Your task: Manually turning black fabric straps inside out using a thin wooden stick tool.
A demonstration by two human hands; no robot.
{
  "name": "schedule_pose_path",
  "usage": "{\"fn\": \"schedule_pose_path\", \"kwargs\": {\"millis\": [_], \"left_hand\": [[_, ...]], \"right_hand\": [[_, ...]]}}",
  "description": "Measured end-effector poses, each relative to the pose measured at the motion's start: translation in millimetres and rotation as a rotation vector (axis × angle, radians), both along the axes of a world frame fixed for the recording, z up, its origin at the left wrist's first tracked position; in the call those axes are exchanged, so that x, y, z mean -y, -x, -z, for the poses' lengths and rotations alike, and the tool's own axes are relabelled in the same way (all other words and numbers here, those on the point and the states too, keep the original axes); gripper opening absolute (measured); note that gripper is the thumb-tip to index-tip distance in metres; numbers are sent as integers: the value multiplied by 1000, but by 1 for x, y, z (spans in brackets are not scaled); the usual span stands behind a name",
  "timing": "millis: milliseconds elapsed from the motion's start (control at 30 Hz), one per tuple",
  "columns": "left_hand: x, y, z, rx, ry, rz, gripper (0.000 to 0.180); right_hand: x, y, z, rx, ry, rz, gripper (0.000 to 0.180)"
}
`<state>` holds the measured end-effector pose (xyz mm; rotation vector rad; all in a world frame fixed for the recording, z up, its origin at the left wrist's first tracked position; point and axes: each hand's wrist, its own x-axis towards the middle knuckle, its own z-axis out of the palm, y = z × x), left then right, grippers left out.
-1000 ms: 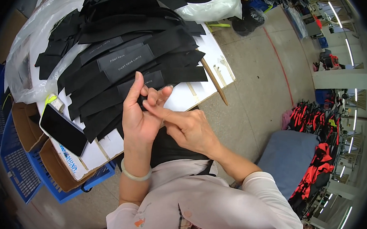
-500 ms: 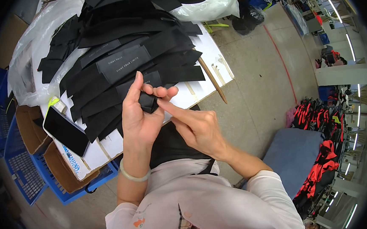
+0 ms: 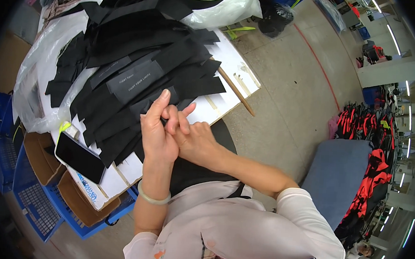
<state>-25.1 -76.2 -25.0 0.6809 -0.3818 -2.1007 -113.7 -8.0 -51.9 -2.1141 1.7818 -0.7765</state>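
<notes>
My left hand (image 3: 158,133) is palm up above the near edge of the table, thumb raised and fingers curled. My right hand (image 3: 198,142) presses into that palm with bent fingers, touching the left fingers. Both hands close round a small folded piece of black fabric, almost wholly hidden by the fingers now. Just beyond them is a spread pile of black fabric strips (image 3: 132,42), overlapping on the white table (image 3: 240,74). Some strips carry dark labels (image 3: 136,80) with pale print.
A phone (image 3: 79,156) lies at the table's left corner. Clear plastic bags (image 3: 25,88) flank the pile. A wooden stick (image 3: 236,90) juts past the right edge. Below left are a blue crate (image 3: 36,209) and cardboard boxes (image 3: 84,207). A grey-blue covered stack (image 3: 334,177) stands right.
My right hand has moved left and deeper into my left palm, its fingers curling in. The black piece, seen between the hands before, is now mostly covered. The view has shifted slightly.
</notes>
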Motion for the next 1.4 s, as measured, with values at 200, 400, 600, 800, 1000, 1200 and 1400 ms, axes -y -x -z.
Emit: {"fn": "schedule_pose_path", "kwargs": {"millis": [200, 400, 600, 800, 1000, 1200, 1400], "left_hand": [[12, -16, -12, -120, -205, -52, 38], [10, -2, -7, -82, -130, -11, 39], [-6, 17, -3, 173, 50, 26, 36], [34, -2, -31, -20, -150, -101, 39], [34, 7, -31, -204, -206, 118, 40], [51, -2, -17, -275, -376, -33, 31], [57, 5, -39, -345, -383, -41, 41]], "right_hand": [[4, 10, -29, 36, 208, -56, 34], [-7, 21, -23, -96, 87, 3, 42], [18, 17, 8, 48, 312, -94, 14], [2, 54, -26, 273, 411, 264, 27], [-25, 138, 26, -317, 208, 488, 23], [-114, 174, 18, 12, -66, 681, 13], [-177, 148, -26, 691, -69, 680, 12]]}}
